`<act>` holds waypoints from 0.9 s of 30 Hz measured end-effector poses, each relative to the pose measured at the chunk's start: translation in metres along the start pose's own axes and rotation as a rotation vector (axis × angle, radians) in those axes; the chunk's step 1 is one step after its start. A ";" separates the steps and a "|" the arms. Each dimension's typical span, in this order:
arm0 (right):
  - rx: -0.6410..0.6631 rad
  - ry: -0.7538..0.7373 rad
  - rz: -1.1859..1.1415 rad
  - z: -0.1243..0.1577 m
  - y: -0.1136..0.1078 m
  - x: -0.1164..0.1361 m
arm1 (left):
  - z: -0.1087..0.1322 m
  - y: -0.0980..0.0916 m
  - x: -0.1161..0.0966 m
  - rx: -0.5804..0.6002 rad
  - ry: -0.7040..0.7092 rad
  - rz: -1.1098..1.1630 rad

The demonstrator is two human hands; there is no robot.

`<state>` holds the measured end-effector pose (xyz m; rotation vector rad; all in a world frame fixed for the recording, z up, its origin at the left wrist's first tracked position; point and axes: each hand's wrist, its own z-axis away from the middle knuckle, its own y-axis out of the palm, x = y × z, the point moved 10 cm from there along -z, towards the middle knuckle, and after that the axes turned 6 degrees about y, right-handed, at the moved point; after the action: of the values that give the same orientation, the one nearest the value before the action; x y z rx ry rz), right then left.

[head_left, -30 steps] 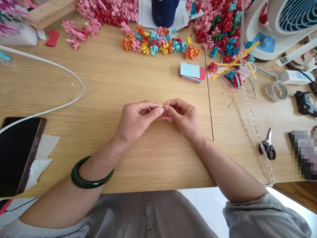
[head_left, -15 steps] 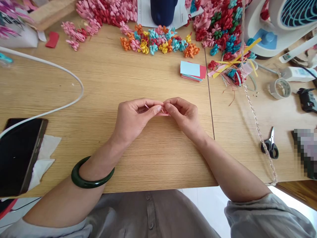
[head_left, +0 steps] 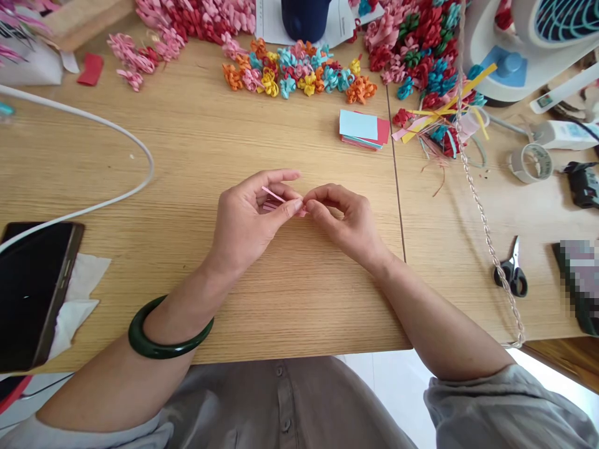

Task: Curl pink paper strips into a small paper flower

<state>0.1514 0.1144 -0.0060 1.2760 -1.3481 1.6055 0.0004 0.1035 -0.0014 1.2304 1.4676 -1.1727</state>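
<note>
Thin pink paper strips (head_left: pixel 272 194) stick out from between the thumb and fingers of my left hand (head_left: pixel 248 215), which is pinched on them with its index finger lifted. My right hand (head_left: pixel 349 218) meets it at the fingertips, thumb and index finger closed on the right end of the same pink strips. Most of that end is covered by my fingers. Both hands are just above the wooden table (head_left: pixel 281 299). A dark green bangle (head_left: pixel 171 352) circles my left wrist.
Beyond my hands are a stack of coloured paper (head_left: pixel 358 125) and a row of curled paper flowers (head_left: pixel 299 72). Scissors (head_left: pixel 513 271), a tape roll (head_left: pixel 530 163) and a twisted cord (head_left: pixel 482 215) are at right. A phone (head_left: pixel 37 293) and a white cable (head_left: pixel 116 128) are at left.
My left index finger has lifted away from the pinch, and more of the pink strips shows inside my left hand. My right fingertips have shifted slightly left. The view has moved a little.
</note>
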 end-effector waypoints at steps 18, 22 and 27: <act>0.080 0.132 -0.316 -0.002 0.004 -0.004 | 0.002 0.008 -0.022 0.087 0.275 -0.056; 0.093 0.155 -0.318 -0.002 0.006 -0.009 | 0.003 0.008 -0.022 0.101 0.304 -0.124; 0.058 0.142 -0.354 -0.004 0.004 -0.014 | 0.006 0.007 -0.026 0.113 0.379 -0.144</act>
<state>0.1504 0.1187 -0.0208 1.3224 -0.9353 1.4628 0.0114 0.0933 0.0216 1.5065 1.8132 -1.1731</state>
